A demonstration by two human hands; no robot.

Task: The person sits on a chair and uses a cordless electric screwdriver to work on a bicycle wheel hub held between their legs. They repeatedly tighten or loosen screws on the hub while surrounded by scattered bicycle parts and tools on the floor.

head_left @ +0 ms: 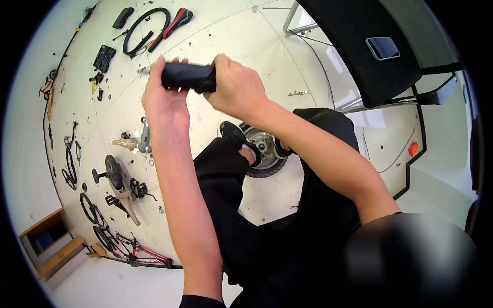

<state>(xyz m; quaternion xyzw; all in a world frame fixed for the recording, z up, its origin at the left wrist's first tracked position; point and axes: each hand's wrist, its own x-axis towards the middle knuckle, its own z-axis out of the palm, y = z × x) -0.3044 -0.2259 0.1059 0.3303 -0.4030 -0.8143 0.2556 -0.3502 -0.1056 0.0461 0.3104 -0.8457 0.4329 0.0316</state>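
Note:
In front of me, raised above the floor, is a black cylindrical tool point(182, 76) with a thin metal tip pointing left. My left hand point(167, 100) supports its left end, fingers curled behind it and thumb up. Around its right end my right hand point(237, 84) is closed, hiding that end. The tool's exact kind does not show. Below, a small wheel point(268, 170) with a black tyre and silver hub lies on the floor between my shoes point(232, 132).
A black chair point(354, 31) with a phone point(382, 47) on its seat stands at right. Across the floor at left lie a tyre point(127, 43), a red-black saddle point(177, 23), black tool cases point(105, 57) and loose bike parts point(114, 172). Bicycles point(146, 260) are at lower left.

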